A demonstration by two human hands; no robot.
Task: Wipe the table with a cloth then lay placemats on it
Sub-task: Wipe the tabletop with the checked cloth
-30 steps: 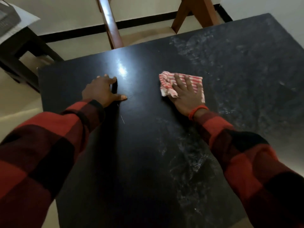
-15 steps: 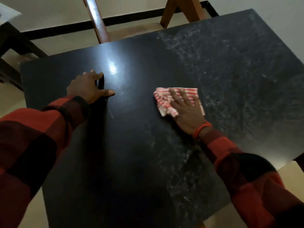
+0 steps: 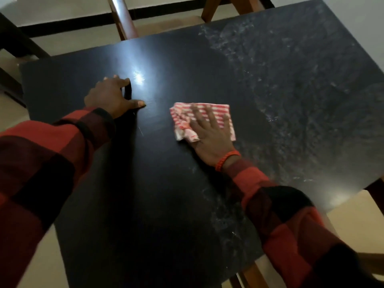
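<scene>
A black table [image 3: 158,215] fills the view; its left half looks dark and clean, its right half [image 3: 301,96] is covered in pale dusty smears. A red-and-white striped cloth [image 3: 185,117] lies near the table's middle. My right hand [image 3: 209,134] presses flat on the cloth with straight, spread fingers. My left hand [image 3: 112,96] rests on the tabletop to the left of the cloth, fingers bent down onto the surface and thumb stretched out, holding nothing. No placemats are in view.
A wooden chair [image 3: 122,19] stands behind the table's far edge. A dark piece of furniture [image 3: 12,44] sits at the far left. Another wooden chair part [image 3: 374,192] shows at the right edge. Pale floor surrounds the table.
My right hand has slid the cloth toward me and slightly left across the table. My left hand has stayed planted in the same spot. The camera has shifted.
</scene>
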